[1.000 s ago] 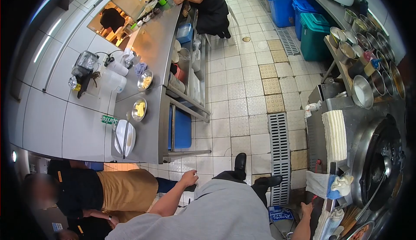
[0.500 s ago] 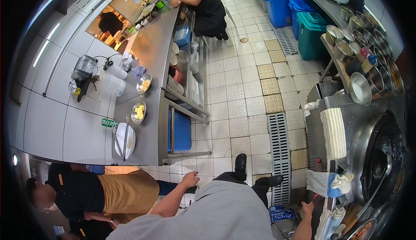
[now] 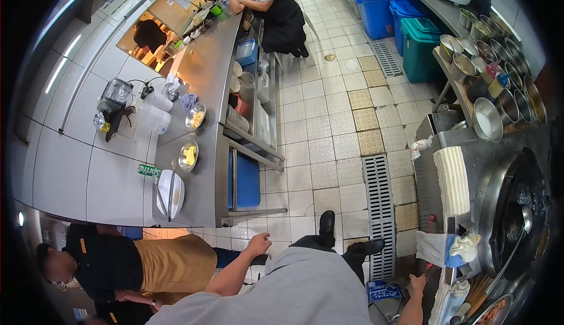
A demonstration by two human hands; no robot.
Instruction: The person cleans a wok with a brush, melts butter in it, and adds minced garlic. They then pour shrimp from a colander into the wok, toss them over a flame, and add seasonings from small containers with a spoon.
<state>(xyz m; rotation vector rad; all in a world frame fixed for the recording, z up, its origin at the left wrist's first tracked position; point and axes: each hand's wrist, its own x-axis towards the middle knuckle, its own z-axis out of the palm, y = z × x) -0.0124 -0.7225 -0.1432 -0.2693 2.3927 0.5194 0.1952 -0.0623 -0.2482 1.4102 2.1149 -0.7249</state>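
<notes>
Stainless steel is framing this kitchen scene, where a person in a grey top is standing on the tiled floor (image 3: 329, 149) between a long steel desk (image 3: 205, 190) and a cooking range. The person's left hand (image 3: 258, 244) is hanging in the air just off the desk's near corner, its fingers loosely curled and holding nothing. The right hand (image 3: 418, 283) is lying low beside the range's near-left corner, fingers half-open and empty, just below a white and blue cloth (image 3: 449, 248) draped over the range's edge; whether it is touching the steel cannot be told. The cloth is lying up and to the right of those fingers, nearer the right hand than the left. A dark wok (image 3: 517, 207) is sitting further right on the range, a ladle handle (image 3: 505, 266) running diagonally from its bowl down towards the near edge. On the desk's near end, a white plate (image 3: 169, 193) with utensils laid lengthwise is resting. A co-worker in a black shirt (image 3: 100, 260) is crouching by the desk's near-left corner.
</notes>
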